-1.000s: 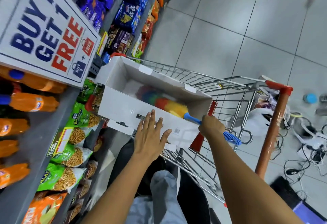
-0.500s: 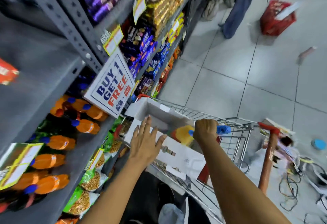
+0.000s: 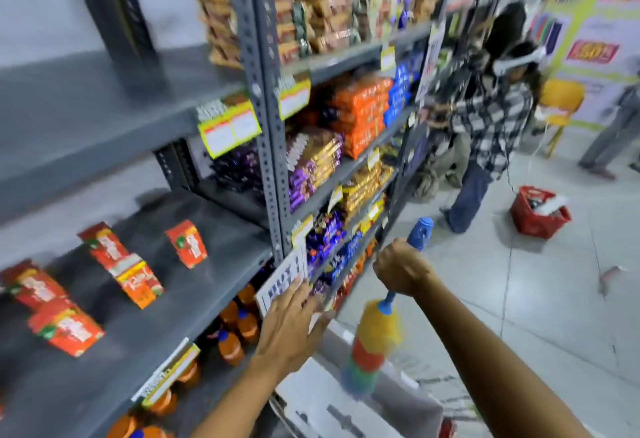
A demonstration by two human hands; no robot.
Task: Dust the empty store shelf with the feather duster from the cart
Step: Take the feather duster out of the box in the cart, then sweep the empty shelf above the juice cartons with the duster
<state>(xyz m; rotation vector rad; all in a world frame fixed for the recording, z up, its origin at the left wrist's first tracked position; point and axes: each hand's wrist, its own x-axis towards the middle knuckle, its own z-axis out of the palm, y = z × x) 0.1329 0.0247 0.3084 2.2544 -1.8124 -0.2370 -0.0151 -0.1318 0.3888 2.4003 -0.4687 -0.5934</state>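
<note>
Blue-handled feather duster (image 3: 375,335) near-upright (head down), gripped by right hand (image 3: 401,269)

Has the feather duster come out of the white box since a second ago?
Yes. The right hand has lifted the feather duster up; it now hangs head-down above the white box instead of lying inside.
</note>
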